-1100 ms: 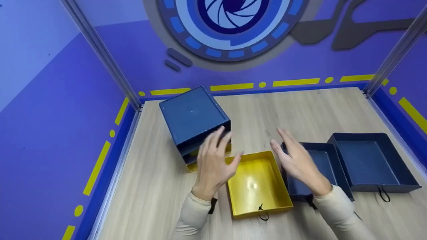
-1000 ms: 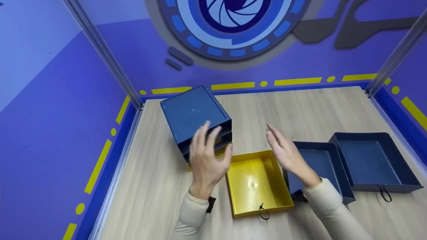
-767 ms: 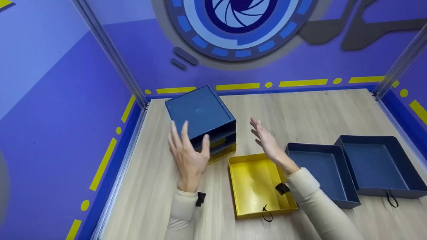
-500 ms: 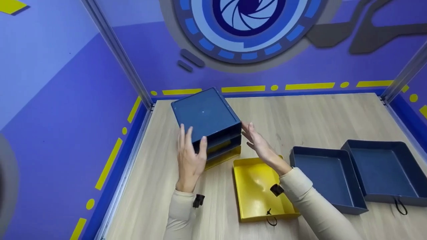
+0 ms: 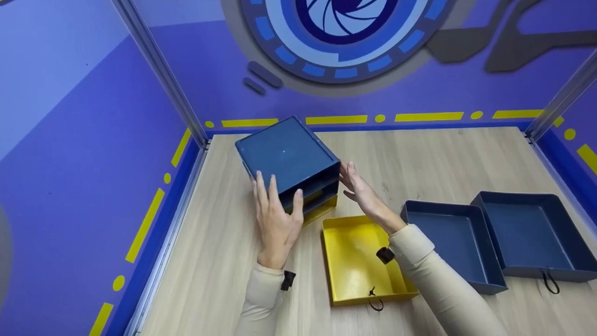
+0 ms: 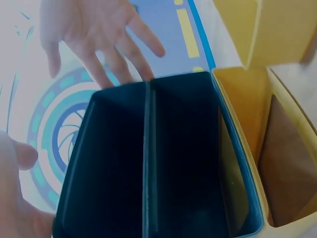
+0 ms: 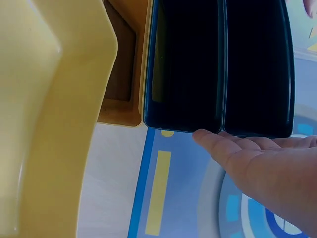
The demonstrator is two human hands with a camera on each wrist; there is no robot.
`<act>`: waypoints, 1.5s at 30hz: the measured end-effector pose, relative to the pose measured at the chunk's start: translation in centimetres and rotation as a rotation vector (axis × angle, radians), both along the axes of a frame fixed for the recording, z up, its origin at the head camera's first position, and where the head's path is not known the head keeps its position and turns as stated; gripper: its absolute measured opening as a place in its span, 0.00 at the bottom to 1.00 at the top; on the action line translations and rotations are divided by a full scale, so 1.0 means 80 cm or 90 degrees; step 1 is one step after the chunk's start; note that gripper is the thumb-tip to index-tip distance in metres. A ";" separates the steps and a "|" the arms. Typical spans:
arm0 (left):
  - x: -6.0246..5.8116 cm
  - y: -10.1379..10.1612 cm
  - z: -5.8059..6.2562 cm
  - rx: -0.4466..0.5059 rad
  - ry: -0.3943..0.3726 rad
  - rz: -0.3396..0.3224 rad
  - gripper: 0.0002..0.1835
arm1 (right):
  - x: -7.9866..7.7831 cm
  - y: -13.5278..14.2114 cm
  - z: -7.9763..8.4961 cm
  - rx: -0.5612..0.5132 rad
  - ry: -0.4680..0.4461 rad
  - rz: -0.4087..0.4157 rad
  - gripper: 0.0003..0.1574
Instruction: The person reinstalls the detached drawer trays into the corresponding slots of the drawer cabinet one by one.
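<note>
Left hand and right hand flank a smooth, boxy navy-and-yellow plastic cabinet. Each grip is straight-fingered, clasping nothing

In the head view my left hand hides the near-left corner of the blue cabinet, and my right sleeve — cut off by the bottom edge — covers part of the right side of the yellow drawer. The rightmost blue drawer loses a corner at the right edge, and at upper centre of the right wrist view the cabinet's depths are lost in shadow.
</note>
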State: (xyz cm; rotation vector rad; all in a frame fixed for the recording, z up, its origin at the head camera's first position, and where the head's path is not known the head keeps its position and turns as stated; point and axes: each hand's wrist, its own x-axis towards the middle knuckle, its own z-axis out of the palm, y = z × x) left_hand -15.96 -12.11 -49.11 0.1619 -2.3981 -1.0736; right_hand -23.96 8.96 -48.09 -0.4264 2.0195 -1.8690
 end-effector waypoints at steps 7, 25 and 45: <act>0.007 0.011 0.009 -0.004 -0.039 0.002 0.45 | -0.010 0.003 0.003 -0.009 -0.025 -0.003 0.53; -0.052 -0.086 0.014 0.073 0.034 -0.182 0.30 | 0.169 0.058 -0.014 0.538 0.299 -0.227 0.31; -0.042 -0.088 -0.001 0.014 -0.018 -0.172 0.29 | 0.278 0.060 -0.155 0.596 0.655 -0.265 0.20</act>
